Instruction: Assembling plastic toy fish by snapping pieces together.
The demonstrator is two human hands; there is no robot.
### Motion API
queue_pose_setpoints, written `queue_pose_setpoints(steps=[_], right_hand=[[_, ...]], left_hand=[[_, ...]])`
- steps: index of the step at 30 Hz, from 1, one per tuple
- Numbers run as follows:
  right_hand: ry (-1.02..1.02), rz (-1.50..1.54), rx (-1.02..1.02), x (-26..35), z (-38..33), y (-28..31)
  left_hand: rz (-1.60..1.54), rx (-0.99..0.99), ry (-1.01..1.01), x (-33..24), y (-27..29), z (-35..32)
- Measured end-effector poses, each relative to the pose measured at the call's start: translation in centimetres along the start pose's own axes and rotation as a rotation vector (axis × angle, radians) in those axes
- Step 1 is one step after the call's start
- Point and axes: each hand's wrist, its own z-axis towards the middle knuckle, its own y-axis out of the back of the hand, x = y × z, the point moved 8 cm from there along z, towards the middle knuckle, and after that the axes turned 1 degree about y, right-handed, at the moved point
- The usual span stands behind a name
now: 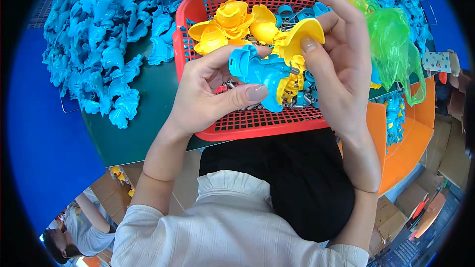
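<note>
A pile of blue parts (96,34) spreads over a green table (148,89). The left hand (203,91) grips a blue part (264,76) between thumb and fingers — held above a red basket (237,132) — while just beside it a yellow piece (299,34) is pinched in the right hand (341,64), near a green bag (393,39).

Grn plastic bag (388,37), cardbd boxes (388,215) lower R, co-worker (88,228) lower L
</note>
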Motion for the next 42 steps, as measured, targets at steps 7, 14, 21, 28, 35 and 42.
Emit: queue_pose_setpoints(steps=[7, 14, 21, 28, 35, 42], right_hand=[[0.046, -0.132, 0.100, 0.7, 0.0, -1.3], [0.083, -0.434, 0.124, 0.6, 0.4, -2.0], [0.283, -0.384, 0.034, 2.1, -0.1, -2.3], [0.370, -0.580, 0.089, 2.3, -0.1, -3.1], [0.521, -0.842, 0.087, 4.2, -0.3, -4.1], [0.511, -0.891, 0.018, 3.9, -1.2, -3.5]], left_hand=[[0.010, -0.028, -0.036, -0.2, 0.2, 0.0], [-0.106, -0.061, -0.056, 0.2, 1.0, -0.2], [-0.136, -0.034, -0.018, 0.5, 1.2, -0.4], [-0.144, -0.032, -0.067, 0.1, 1.2, -0.4], [-0.088, -0.005, -0.053, 0.2, 1.1, -0.4], [-0.052, -0.011, -0.079, 0.0, 0.6, -0.4]])
